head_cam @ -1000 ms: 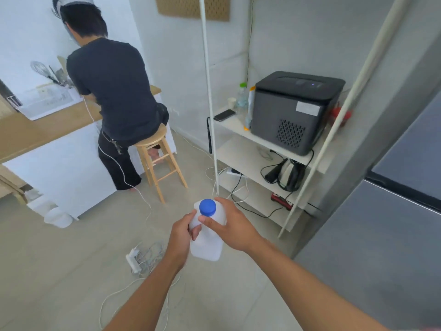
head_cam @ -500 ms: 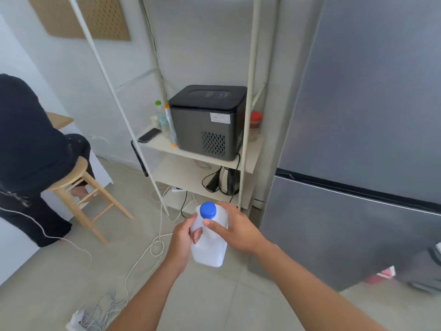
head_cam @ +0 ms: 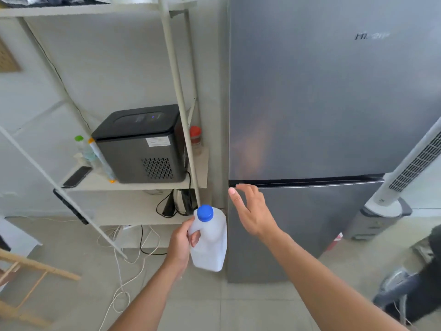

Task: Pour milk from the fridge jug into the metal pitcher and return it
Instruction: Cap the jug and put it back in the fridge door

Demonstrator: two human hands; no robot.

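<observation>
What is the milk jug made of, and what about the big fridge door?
The milk jug, held in the left hand, looks like whitish, cloudy plastic with a smooth blue plastic cap. The fridge door looks like grey brushed metal: it has a dull sheen and blurry reflections, though it could be a painted finish.

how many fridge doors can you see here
2. The upper door fills the top right; the lower door sits below the dark gap, right of the milk jug. Neither is open.
</observation>
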